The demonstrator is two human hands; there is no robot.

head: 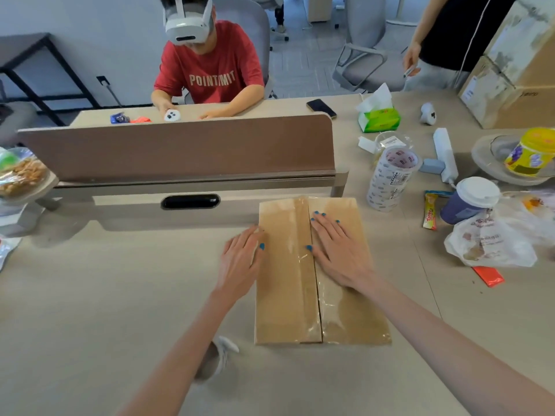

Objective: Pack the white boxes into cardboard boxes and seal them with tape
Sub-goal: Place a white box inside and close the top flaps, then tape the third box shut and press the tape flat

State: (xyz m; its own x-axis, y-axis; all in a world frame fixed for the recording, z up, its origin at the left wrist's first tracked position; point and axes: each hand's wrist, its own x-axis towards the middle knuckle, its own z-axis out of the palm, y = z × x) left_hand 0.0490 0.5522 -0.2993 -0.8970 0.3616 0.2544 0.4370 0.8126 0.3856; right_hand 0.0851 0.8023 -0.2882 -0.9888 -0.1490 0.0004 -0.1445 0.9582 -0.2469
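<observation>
A closed cardboard box (282,295) lies on the beige desk in front of me, with clear tape running along its centre seam. My right hand (336,250) lies flat on the box top, fingers straight, just right of the seam. My left hand (240,259) rests against the box's left edge with its thumb on the top face. A stack of clear tape rolls (390,178) stands behind the box to the right. No white boxes are visible.
A desk divider (180,145) stands behind the box. Right of the box are a lidded cup (468,199), a plastic bag (486,244), a snack wrapper (429,216) and a tissue pack (379,117). A person in a red shirt sits opposite. Another stands at far right.
</observation>
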